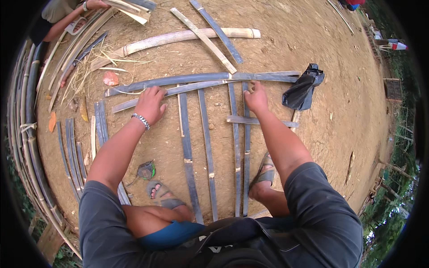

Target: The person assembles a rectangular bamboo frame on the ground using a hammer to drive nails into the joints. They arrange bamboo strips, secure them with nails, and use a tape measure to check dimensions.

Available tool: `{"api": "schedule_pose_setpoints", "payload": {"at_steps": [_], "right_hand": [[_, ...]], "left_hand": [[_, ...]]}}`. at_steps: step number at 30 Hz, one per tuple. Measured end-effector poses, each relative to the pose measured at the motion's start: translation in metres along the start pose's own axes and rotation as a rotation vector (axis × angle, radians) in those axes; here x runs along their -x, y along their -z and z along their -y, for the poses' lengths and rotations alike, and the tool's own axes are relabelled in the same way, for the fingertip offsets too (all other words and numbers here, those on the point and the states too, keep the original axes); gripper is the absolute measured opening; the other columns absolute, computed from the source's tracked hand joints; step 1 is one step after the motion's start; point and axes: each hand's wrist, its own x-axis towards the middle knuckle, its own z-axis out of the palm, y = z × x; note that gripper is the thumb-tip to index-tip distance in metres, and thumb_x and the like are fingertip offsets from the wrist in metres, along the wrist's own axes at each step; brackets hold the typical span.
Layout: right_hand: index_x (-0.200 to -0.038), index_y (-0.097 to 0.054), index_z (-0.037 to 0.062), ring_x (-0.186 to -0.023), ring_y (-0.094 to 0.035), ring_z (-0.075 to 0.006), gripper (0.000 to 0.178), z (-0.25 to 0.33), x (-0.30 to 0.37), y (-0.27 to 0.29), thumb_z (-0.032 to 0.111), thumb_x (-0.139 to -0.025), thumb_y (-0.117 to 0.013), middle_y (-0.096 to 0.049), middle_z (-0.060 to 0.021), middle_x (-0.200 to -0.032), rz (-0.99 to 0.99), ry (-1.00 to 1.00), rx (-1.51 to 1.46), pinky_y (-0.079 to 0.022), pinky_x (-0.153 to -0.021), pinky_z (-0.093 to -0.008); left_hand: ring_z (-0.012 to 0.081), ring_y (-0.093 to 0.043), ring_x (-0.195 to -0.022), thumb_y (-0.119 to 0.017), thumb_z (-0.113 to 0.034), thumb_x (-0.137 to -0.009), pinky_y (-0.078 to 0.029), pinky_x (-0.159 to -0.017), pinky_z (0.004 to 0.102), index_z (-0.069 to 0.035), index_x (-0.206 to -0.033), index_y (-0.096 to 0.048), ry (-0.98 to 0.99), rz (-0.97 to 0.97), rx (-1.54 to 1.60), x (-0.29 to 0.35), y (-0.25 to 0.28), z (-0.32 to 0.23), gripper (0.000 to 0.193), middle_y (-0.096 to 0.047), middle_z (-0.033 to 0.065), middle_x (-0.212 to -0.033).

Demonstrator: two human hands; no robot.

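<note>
Two dark split bamboo strips lie crosswise in front of me: a far strip and a near strip, overlapping toward the right. My left hand, with a bracelet at its wrist, is curled over the left part of the near strip; its fingertips are hidden. Close to the crossing on the right is my right hand, its index finger and thumb apart and nothing seen in it. Several lengthwise strips run from the crosswise ones toward my feet. A short strip crosses the right-hand ones below my right hand.
A black plastic bag lies at the strips' right end. Beyond are a thick bamboo piece and loose strips. Long poles line the left edge. Another person's hand touches bamboo at top left. A tape measure lies near my left foot.
</note>
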Motion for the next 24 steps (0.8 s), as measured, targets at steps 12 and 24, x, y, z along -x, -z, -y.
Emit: {"api": "schedule_pose_setpoints", "payload": {"at_steps": [12,24], "right_hand": [[-0.128,-0.064,0.0128,-0.127,-0.053,-0.0360,0.043,0.000,-0.009,0.006,0.019,-0.086,-0.070,-0.061,-0.0148,-0.128,-0.167,0.113,0.078,-0.043,-0.108,-0.0431],[-0.132,-0.062,0.0170,-0.133,-0.048,-0.0308,0.058,-0.022,0.039,0.023,0.012,-0.075,-0.069,-0.057,-0.0083,-0.136,0.080,0.559,0.359,-0.034,-0.115,-0.0491]], "left_hand": [[0.0355,-0.054,-0.111,-0.064,0.005,-0.083,-0.044,-0.099,0.0450,-0.005,-0.124,-0.062,-0.090,-0.027,0.178,-0.011,-0.021,0.021,0.042,-0.058,0.0132,-0.114],[0.0369,-0.056,-0.110,-0.067,0.004,-0.082,-0.046,-0.099,0.0449,-0.004,-0.125,-0.062,-0.154,0.043,0.280,0.070,-0.034,0.020,0.043,-0.059,0.0153,-0.116]]}}
